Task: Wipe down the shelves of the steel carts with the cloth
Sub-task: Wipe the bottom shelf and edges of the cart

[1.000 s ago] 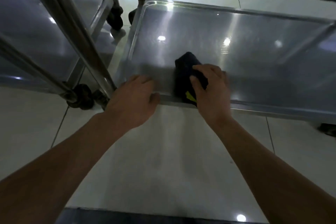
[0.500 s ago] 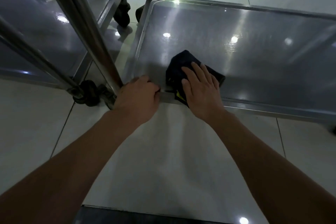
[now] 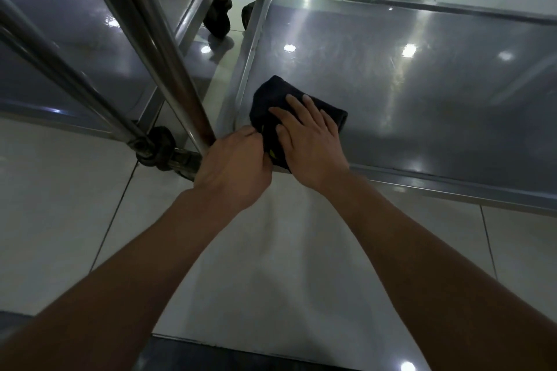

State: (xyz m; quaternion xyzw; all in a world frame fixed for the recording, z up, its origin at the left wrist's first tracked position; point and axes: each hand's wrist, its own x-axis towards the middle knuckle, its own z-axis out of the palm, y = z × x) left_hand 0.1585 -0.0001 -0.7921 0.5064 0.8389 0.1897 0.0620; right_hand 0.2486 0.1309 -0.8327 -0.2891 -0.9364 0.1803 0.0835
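Since half second ago: cloth and right hand slid left along shelf into near-left corner; left hand stays at corner.

Lower shelf [image 3: 422,93] of steel cart: wide unwiped span runs right and away from hands; long axis left-right; second cart's shelf [image 3: 60,48] well apart on left.

Cloth [image 3: 271,99]: dark, folded, in corner, touching rim.

Right hand [image 3: 310,132]: flat on cloth, fingers straight, pressing; nearer hand for next stroke, likely rightward.

Left hand [image 3: 235,163]: curled over corner rim by post [image 3: 156,69]; grip hidden, cannot tell exactly.
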